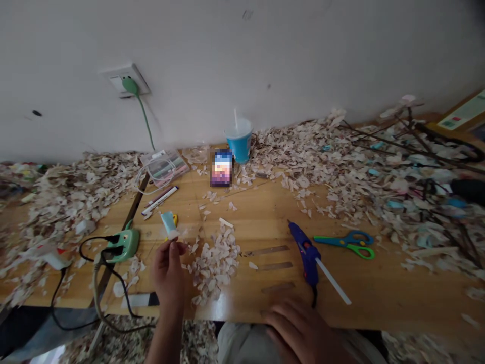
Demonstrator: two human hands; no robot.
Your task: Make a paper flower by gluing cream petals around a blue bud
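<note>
My left hand (170,265) is raised over the table's left part, thumb and fingers pinched together. At their tips shows a small pale petal (173,234). Just beyond it lie a light-blue piece (167,221), whose kind I cannot make out, and a yellow-handled item (175,219). To the right of this hand spreads a pile of dried petals (215,260). My right hand (293,323) rests at the table's front edge above my lap, fingers stretched out, holding nothing visible. Closest to it is a blue glue gun (306,250) with a white glue stick (333,282) protruding from its back.
Scissors (346,240) with blue and green handles lie right of the glue gun. A green power strip (127,245) with black cords sits left. Farther back are markers (161,200), a phone (222,168) and a blue cup (239,144). Petals and branches (417,144) heap along the wall.
</note>
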